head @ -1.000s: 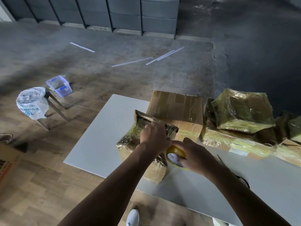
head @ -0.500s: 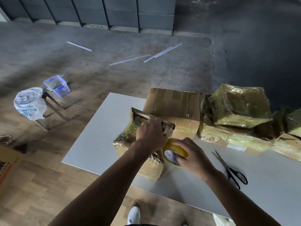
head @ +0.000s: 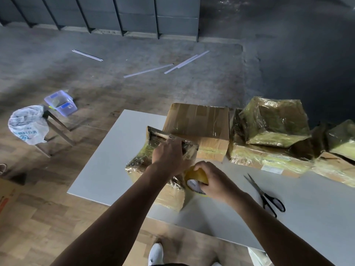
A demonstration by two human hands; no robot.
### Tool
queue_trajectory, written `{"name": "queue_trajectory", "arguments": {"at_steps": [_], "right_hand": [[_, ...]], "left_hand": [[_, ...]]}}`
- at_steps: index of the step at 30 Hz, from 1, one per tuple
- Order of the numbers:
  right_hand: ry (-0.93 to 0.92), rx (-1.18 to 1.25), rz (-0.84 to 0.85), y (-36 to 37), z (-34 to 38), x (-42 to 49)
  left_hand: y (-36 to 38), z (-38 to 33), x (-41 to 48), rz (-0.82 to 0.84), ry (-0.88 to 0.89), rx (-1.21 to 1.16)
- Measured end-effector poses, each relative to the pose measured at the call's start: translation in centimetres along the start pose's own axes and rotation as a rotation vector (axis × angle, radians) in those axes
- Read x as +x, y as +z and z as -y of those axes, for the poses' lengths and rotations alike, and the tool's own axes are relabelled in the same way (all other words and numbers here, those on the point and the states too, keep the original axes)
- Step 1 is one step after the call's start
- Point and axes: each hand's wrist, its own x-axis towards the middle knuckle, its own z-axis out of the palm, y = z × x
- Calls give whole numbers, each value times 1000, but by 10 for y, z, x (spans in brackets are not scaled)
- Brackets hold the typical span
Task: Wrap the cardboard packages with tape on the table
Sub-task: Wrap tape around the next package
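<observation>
A cardboard package point(head: 142, 166), partly covered in shiny tape, stands tilted on the white table point(head: 107, 169) near its front left corner. My left hand point(head: 169, 158) rests on top of the package, fingers bent over its upper edge. My right hand point(head: 213, 179) grips a yellow tape roll point(head: 196, 179) held against the package's right side. A strip of clear tape runs from the roll down to the package's lower corner.
A plain brown box point(head: 197, 121) stands just behind the package. Several tape-wrapped packages point(head: 272, 131) are piled along the table's back right. Black scissors point(head: 265, 194) lie right of my right hand. On the floor at left stand a stool with a white bag point(head: 26, 123) and a plastic container point(head: 60, 102).
My right hand has kept the roll at the package's right side and shifted slightly, with tape stretched to the lower corner. The scissors came into full view. My left hand stayed on top.
</observation>
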Motion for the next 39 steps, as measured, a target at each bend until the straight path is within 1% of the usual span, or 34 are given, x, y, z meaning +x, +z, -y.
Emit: {"name": "queue_trajectory", "arguments": {"at_steps": [2,6,8,11,16,18,20,22,24,29,35,39], "right_hand": [[15,125,-72,6,-8,-5],[7,274,-251,15,-16,-15],[25,313,-241,19,-19,-19],[-7,315,-222,18,-16,-18],[-66,145,-226,-8,-1,-10],[-118,26,-216,-20,10,-6],[-175,-127,-174,-28,20,1],[-178,-212,-100,-31,33,8],[-162,-224,-42,-31,46,12],[-181,-190,-65,-45,70,15],[-135,-307,-40,-71,82,8],[-64,-333,-28,-79,81,2]], "left_hand": [[2,-3,-1,15,-8,21],[1,-3,-3,5,-35,0],[-1,3,-4,7,-16,-36],[-8,9,-8,8,12,-55],[-25,34,-15,-6,9,-138],[-28,47,-14,-8,4,-160],[-32,56,-14,-12,-2,-202],[-36,64,-14,-24,-10,-244],[-40,72,-15,-47,-9,-281],[-45,90,-18,-83,18,-322],[-38,84,-18,-71,139,-346],[-33,75,-12,-19,192,-461]]}}
